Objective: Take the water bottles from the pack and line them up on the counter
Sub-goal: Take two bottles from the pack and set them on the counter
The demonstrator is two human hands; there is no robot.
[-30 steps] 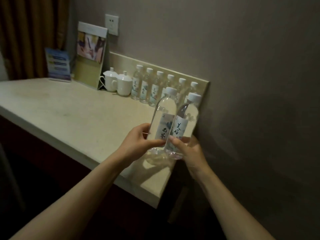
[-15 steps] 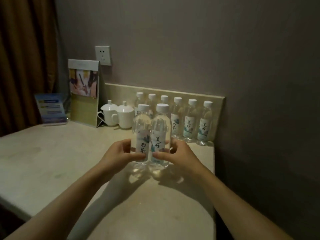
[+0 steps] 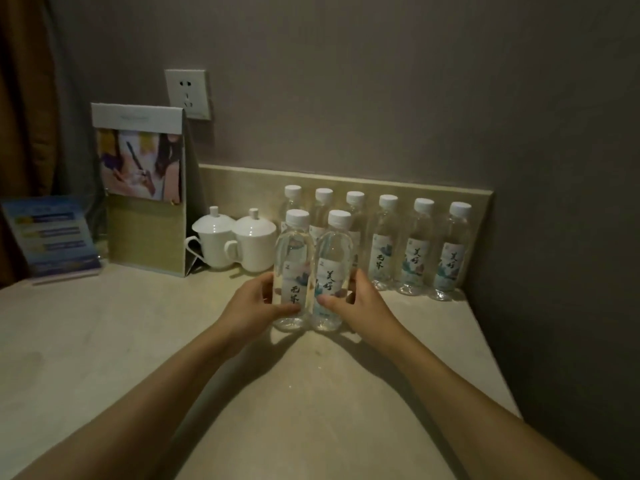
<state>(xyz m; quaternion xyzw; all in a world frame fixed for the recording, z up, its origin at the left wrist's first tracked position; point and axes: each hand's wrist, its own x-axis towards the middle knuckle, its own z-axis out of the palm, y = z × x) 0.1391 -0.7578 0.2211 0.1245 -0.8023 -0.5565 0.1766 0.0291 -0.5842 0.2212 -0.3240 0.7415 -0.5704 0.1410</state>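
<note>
bottles (image 3: 412, 251) are clear glossy plastic with paper-looking labels and matt white caps, the two lidded cups (image 3: 239, 242) look like shiny white ceramic, bench (image 3: 104, 341) is smooth pale stone-ish with a dull sheen, wall (image 3: 381, 81) flat matt paint, curtain (image 3: 24, 116) is cloth

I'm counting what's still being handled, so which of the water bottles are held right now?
The two front bottles: the left hand grips one, the right hand the other. The back row of six stands untouched.

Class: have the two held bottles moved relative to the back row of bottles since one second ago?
Yes. The two held bottles were off the counter's right end; now they stand before the back row, its left part.
</note>
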